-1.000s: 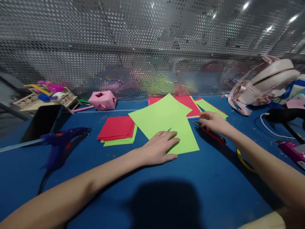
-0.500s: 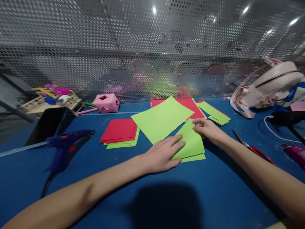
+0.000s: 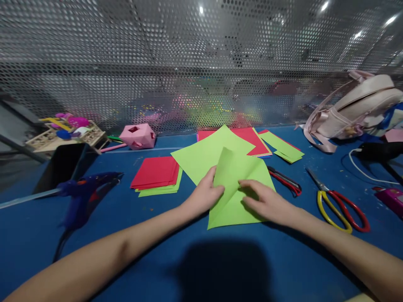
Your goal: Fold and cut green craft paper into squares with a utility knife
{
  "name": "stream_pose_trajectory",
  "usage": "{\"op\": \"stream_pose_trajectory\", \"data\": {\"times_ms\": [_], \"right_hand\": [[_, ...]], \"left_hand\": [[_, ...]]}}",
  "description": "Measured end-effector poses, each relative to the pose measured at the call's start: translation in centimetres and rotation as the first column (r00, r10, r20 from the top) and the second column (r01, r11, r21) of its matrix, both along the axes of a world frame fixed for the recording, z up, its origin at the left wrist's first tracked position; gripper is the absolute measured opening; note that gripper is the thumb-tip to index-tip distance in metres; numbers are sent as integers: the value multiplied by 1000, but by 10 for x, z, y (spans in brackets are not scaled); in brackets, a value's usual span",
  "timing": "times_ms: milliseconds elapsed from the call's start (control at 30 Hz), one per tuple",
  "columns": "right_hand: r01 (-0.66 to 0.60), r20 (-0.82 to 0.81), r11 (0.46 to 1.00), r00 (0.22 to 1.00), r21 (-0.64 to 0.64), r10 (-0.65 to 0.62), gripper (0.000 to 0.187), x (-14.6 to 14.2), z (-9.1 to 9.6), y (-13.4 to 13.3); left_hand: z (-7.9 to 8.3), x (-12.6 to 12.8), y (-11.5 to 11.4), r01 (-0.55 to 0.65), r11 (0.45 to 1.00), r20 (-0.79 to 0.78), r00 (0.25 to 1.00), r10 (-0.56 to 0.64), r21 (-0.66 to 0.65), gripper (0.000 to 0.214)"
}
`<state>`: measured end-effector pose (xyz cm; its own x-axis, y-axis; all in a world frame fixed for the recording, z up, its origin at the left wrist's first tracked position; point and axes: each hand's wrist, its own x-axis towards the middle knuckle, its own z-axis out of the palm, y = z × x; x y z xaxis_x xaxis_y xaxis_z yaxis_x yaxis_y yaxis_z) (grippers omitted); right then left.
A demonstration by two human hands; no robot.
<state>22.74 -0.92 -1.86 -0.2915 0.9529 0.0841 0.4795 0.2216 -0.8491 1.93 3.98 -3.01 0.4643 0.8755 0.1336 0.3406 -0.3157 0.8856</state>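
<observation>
A small light green paper square [image 3: 234, 197] lies on the blue table [image 3: 157, 235] in front of me, one corner folded up and over. My left hand [image 3: 204, 195] pinches the raised flap at its left edge. My right hand [image 3: 266, 203] lies flat on the sheet's right part, fingers stretched out and pressing it down. A larger green sheet [image 3: 201, 157] lies just behind, partly under the small one.
A stack of red and green squares [image 3: 156, 174] lies to the left, red sheets [image 3: 252, 140] and green strips [image 3: 285, 147] behind. A red utility knife [image 3: 285, 181] and scissors [image 3: 341, 205] lie to the right. Blue glue gun [image 3: 85, 193], pink paper box [image 3: 137, 135], pink backpack [image 3: 352, 111], mesh wall behind.
My right hand has come from the sheet's far corner down onto its middle. The left hand has lifted and folded a flap of the green square. The view shifted slightly.
</observation>
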Motion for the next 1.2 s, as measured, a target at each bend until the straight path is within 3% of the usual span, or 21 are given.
{"op": "stream_pose_trajectory", "data": {"times_ms": [100,200,267,367,433,500,667,767,900,1000,1100,1200], "right_hand": [[-210,338,960,931,184,138,37,-3,-9,-8],[-312,537,912,834,266,129,40,1,-12,-9],[-290,549,917,830,274,98,41,5,-13,-6],[-211,479,933,877,291,49,39,12,-13,-1],[-120,394,946,919,302,-10,36,19,-13,6],[-1,324,950,940,313,-106,36,31,-12,16],[333,145,905,914,263,-378,55,65,-9,46],[420,17,897,905,140,-426,57,75,-5,53],[362,-112,932,925,-32,-363,36,69,2,46],[294,-188,947,931,-130,-314,24,60,3,40],[272,-259,947,915,-172,-310,21,52,1,38],[273,-329,939,885,-208,-330,28,49,0,38]], "left_hand": [[1,1,1,-17,994,-23,1000,14,-106,59],[3,2,1,-49,965,51,997,64,-256,56],[5,4,1,-47,910,210,967,145,-412,54],[9,8,-1,-14,795,393,864,316,-607,57],[12,10,-5,18,738,442,811,385,-675,60],[14,13,-9,45,715,475,777,414,-698,62],[16,17,-19,77,722,510,759,405,-687,58],[13,16,-18,77,765,504,793,342,-639,53],[10,8,-7,26,833,458,845,278,-553,52],[10,-1,8,-79,883,404,868,289,-462,48],[8,-9,23,-138,898,392,864,315,-417,46],[5,-13,34,-90,897,401,872,281,-432,45]]}}
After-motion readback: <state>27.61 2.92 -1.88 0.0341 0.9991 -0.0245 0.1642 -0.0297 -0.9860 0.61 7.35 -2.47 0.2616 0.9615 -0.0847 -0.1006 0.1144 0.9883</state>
